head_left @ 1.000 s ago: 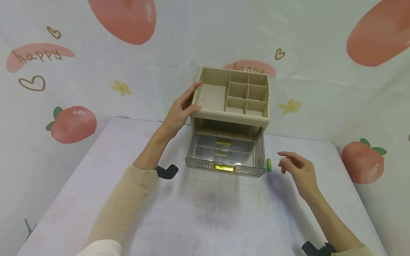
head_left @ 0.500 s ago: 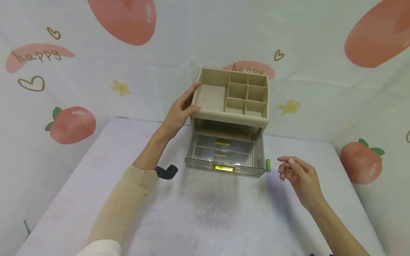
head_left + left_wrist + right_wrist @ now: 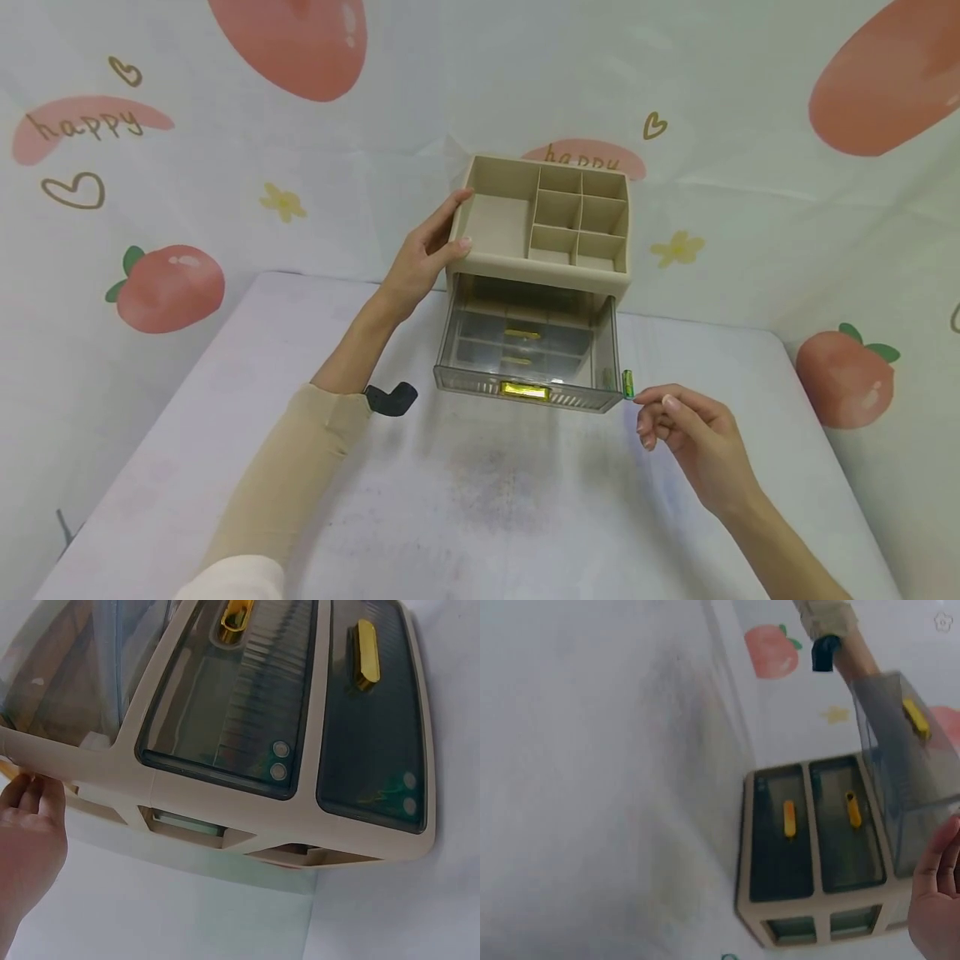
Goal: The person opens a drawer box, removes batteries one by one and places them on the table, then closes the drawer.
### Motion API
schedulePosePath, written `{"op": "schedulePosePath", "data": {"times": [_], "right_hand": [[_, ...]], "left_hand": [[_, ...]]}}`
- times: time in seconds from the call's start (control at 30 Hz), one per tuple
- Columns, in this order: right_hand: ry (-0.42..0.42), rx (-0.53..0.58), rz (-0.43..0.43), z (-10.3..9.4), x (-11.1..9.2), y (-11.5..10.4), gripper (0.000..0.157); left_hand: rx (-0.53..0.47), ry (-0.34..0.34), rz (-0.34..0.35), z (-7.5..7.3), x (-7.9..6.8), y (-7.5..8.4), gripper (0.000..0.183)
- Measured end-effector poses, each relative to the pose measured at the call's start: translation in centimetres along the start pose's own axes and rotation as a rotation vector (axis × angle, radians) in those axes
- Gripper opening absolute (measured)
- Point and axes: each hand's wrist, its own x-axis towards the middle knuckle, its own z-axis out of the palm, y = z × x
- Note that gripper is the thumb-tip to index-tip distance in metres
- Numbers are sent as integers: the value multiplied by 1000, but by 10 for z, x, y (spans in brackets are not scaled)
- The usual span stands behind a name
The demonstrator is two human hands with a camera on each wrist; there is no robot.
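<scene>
A beige desktop organizer (image 3: 536, 267) stands at the back of the table, its see-through top drawer (image 3: 480, 382) pulled out. My left hand (image 3: 418, 262) grips the organizer's upper left edge, thumb over the rim of the top tray. The left wrist view shows curled fingers of the left hand (image 3: 34, 832) against the frame. Just outside the drawer's front right corner is a small green cylinder, which looks like a battery (image 3: 628, 384). The index fingertip of my right hand (image 3: 708, 446) reaches its lower end, and the thumb stays apart from it. Whether they touch is hard to tell.
Lower drawers with gold handles, such as this lower drawer (image 3: 784, 847), are closed. The top tray (image 3: 498, 225) has one large and several small compartments. A printed cloth (image 3: 375, 125) hangs behind the white table (image 3: 480, 517). A black wrist mount (image 3: 393, 399) juts out from the left sleeve.
My right hand has moved down and then left, bringing its index fingertip to the battery's lower end. The left hand, the organizer and the open drawer stay as they were.
</scene>
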Motion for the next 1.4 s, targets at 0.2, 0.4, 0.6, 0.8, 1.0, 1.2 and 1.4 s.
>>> {"op": "schedulePosePath", "data": {"times": [0.2, 0.4, 0.6, 0.8, 1.0, 1.2, 1.4], "right_hand": [[-90, 66, -77, 12, -1, -4, 46], [-105, 57, -66, 23, -2, -8, 46], [-104, 32, -38, 33, -1, -12, 44], [-112, 11, -2, 40, -5, -6, 44], [-112, 14, 45, 49, -3, 5, 42], [-113, 43, 49, 60, 4, 13, 39], [-94, 55, 86, 70, 9, 18, 35]], "left_hand": [[0, 2, 10, -1, 1, -1, 61], [-6, 3, 2, -1, 1, -2, 61], [-2, 7, -6, 1, -1, 2, 61], [8, -2, -9, 4, -1, 9, 62], [8, 1, -9, 2, 0, 5, 62], [4, 0, 2, 1, 0, 2, 61], [0, 3, -9, 1, 1, 1, 62]]}}
